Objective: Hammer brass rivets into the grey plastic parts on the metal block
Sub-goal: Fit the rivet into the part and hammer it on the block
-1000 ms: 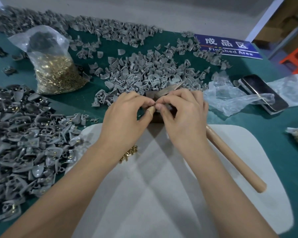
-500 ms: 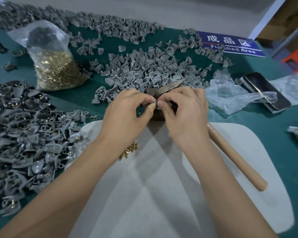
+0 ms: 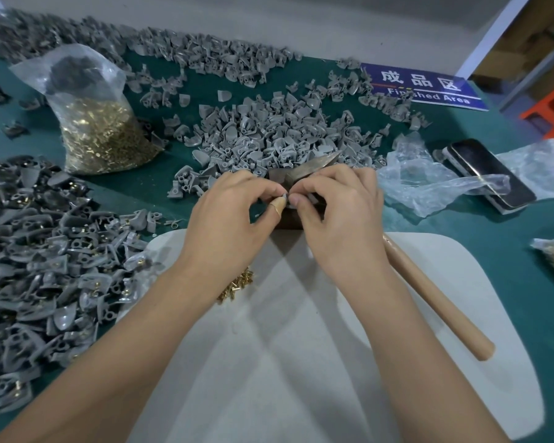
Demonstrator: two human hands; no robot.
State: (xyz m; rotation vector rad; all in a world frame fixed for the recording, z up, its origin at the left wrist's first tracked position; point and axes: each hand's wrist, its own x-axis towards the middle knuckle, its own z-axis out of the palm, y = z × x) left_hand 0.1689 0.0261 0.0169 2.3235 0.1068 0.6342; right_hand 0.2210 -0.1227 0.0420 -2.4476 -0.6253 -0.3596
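Green felt covers the counter (image 3: 461,199), heaped with grey plastic parts (image 3: 269,135); left hand (image 3: 227,225) and right hand (image 3: 339,219) meet over the dark metal block (image 3: 288,219), fingers pinching one small grey part there, likely seating a rivet while the wooden-handled hammer (image 3: 435,298) lies near right

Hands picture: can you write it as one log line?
left hand: pinching small grey plastic part | right hand: pinching same part | dark metal block: under hands | wooden-handled hammer: lying unused
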